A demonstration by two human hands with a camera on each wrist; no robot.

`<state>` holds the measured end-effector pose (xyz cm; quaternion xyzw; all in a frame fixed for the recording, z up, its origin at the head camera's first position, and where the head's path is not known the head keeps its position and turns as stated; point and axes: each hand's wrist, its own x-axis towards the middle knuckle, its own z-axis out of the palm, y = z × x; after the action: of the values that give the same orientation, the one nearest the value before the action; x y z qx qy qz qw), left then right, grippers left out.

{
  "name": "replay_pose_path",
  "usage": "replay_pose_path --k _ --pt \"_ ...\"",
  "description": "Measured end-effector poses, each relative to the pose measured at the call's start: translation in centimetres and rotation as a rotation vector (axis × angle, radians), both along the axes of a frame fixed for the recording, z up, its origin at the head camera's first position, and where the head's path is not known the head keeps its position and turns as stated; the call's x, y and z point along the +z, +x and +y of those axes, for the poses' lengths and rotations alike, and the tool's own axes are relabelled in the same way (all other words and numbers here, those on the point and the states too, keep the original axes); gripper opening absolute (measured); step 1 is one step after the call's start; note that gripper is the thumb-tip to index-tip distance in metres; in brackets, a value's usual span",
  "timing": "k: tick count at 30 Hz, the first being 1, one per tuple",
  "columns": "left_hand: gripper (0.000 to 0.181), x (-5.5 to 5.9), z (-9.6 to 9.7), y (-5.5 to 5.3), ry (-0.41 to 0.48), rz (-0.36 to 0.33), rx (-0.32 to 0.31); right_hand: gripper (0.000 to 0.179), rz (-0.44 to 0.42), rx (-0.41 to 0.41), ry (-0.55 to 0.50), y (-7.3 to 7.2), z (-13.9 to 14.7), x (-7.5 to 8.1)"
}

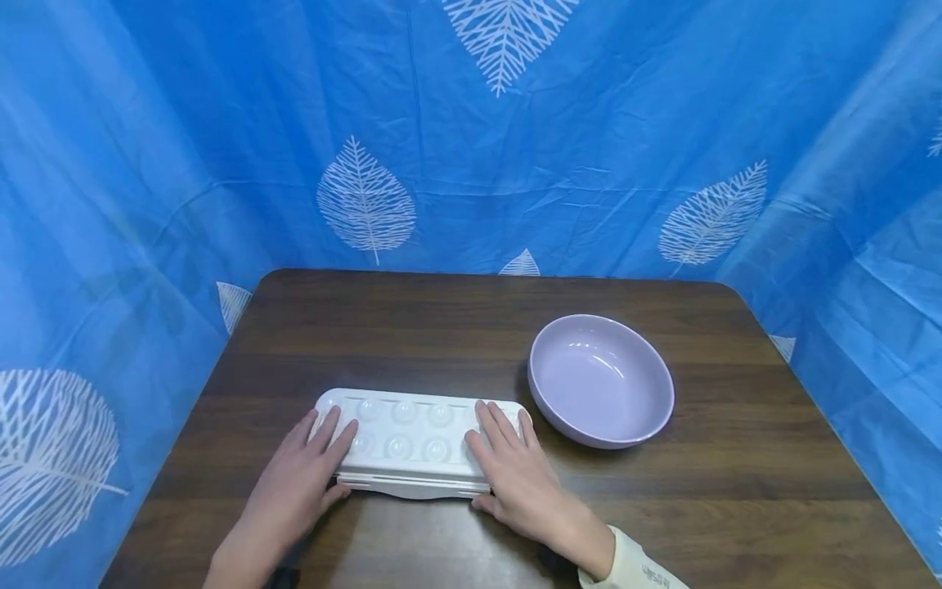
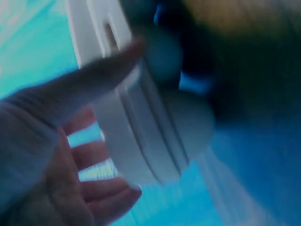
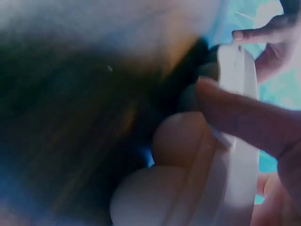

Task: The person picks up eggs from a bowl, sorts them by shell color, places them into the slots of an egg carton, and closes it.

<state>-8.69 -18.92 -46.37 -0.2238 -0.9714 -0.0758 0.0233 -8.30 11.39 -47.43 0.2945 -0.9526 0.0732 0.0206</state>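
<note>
A white plastic egg box point(image 1: 415, 438), lid down and rows of round domes on top, lies near the front of the table. My left hand point(image 1: 298, 474) holds its left end, fingers spread over the lid and thumb at the front edge. At the other end my right hand point(image 1: 515, 474) grips in the same way. In the left wrist view the thumb crosses the layered rim of the egg box point(image 2: 136, 127). Rounded cups point(image 3: 181, 141) bulge from the underside in the right wrist view, beside the right thumb point(image 3: 235, 113).
A round lilac bowl point(image 1: 599, 380) stands behind and to the right of the egg box, close to its right end. The dark wooden table point(image 1: 743, 458) reaches back to a blue curtain point(image 1: 515, 155) with white leaf prints, which also hangs along both sides.
</note>
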Motion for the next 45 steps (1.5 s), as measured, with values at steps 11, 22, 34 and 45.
replay_pose_path --k 11,22,34,45 --pt "0.046 -1.4 1.3 0.6 -0.125 0.438 -0.097 0.08 0.15 0.001 0.18 1.6 -0.5 -0.8" --pt "0.041 -1.5 1.0 1.1 -0.081 0.464 -0.051 0.064 0.25 -0.011 0.197 1.7 -1.8 -1.3" --pt "0.048 -0.8 1.4 1.2 -0.06 0.342 0.008 0.073 0.124 0.012 0.14 1.3 -1.1 -0.4" --pt "0.08 2.5 2.1 -1.0 0.046 0.159 0.012 0.018 0.455 0.011 -0.481 -1.9 -0.4 2.7"
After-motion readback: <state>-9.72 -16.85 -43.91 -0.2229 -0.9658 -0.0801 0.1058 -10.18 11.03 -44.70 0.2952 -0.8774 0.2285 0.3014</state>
